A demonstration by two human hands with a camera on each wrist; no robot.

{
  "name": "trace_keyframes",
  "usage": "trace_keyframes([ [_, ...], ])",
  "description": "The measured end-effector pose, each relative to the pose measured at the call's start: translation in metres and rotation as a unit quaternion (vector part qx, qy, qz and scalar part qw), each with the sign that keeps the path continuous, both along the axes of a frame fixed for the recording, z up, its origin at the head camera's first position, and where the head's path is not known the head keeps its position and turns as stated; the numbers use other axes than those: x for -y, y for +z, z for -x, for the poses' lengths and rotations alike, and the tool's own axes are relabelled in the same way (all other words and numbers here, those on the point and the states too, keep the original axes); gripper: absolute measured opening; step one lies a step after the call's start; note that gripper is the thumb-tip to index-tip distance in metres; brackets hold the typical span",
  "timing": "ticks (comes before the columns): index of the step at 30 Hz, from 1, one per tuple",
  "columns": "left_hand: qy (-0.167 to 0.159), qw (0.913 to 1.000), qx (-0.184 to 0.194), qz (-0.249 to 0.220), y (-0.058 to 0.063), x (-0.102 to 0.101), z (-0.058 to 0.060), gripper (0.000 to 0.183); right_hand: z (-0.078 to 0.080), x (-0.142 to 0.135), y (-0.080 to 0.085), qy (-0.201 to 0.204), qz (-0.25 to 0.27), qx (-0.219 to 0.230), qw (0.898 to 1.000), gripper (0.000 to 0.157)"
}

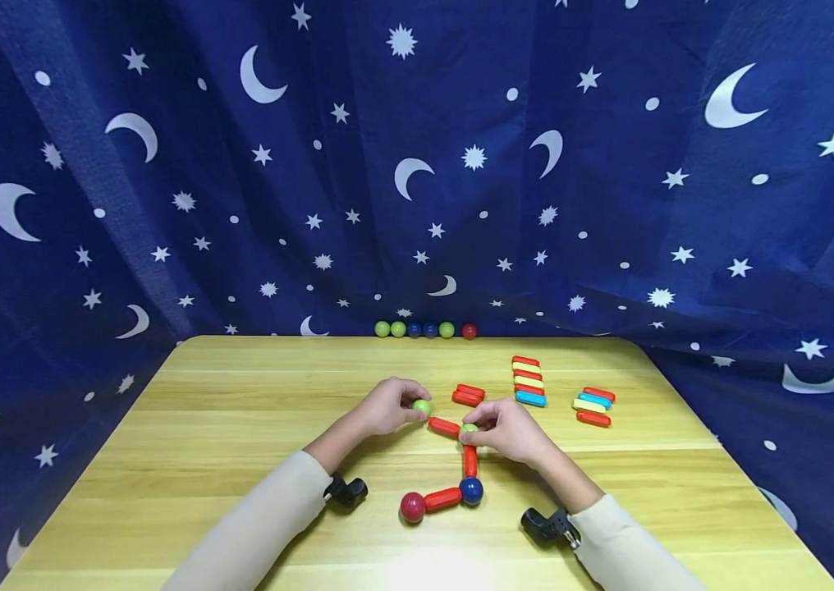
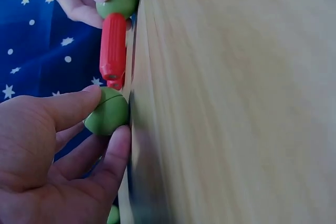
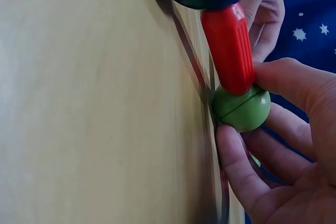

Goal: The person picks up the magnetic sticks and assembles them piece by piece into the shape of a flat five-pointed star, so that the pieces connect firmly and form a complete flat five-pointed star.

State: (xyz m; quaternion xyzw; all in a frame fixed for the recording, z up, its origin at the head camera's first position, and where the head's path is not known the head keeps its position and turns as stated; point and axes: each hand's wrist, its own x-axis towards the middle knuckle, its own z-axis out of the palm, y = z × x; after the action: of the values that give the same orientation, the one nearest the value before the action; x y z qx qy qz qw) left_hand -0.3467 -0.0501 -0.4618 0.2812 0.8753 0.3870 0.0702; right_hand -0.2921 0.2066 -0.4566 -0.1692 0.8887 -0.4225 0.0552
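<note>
My left hand (image 1: 389, 405) pinches a green ball (image 2: 107, 111) between thumb and fingers, just off the free end of a red rod (image 2: 113, 45). At that rod's other end, my right hand (image 1: 509, 431) pinches a second green ball (image 3: 242, 109). From this ball another red rod (image 1: 470, 461) runs toward the front to a dark blue ball (image 1: 471, 491). A third red rod (image 1: 442, 499) joins the blue ball to a dark red ball (image 1: 413, 507). The whole chain lies on the wooden table (image 1: 240, 427).
Two red rods (image 1: 469, 395) lie beyond the right hand. Farther right are a column of red, yellow and blue rods (image 1: 529, 382) and a smaller group (image 1: 594, 406). Several balls (image 1: 414, 329) line the table's back edge, before a dark blue star-and-moon curtain (image 1: 358, 164).
</note>
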Motion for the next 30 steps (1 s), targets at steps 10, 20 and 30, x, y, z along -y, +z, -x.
trace_keyframes([
  [10, 0.004, 0.9996, 0.021, -0.019, 0.000, 0.009, -0.010, 0.024, 0.000, 0.000, 0.000, -0.009, -0.007, -0.007, 1.000, 0.027],
  [20, -0.047, 0.9984, -0.010, 0.029, 0.006, 0.003, -0.009, 0.026, -0.001, 0.003, -0.003, -0.012, 0.001, -0.016, 1.000, 0.035],
  [30, -0.055, 0.9897, -0.099, 0.086, 0.008, 0.004, -0.012, 0.004, -0.040, 0.014, 0.028, -0.040, -0.076, 0.105, 0.991, 0.058],
])
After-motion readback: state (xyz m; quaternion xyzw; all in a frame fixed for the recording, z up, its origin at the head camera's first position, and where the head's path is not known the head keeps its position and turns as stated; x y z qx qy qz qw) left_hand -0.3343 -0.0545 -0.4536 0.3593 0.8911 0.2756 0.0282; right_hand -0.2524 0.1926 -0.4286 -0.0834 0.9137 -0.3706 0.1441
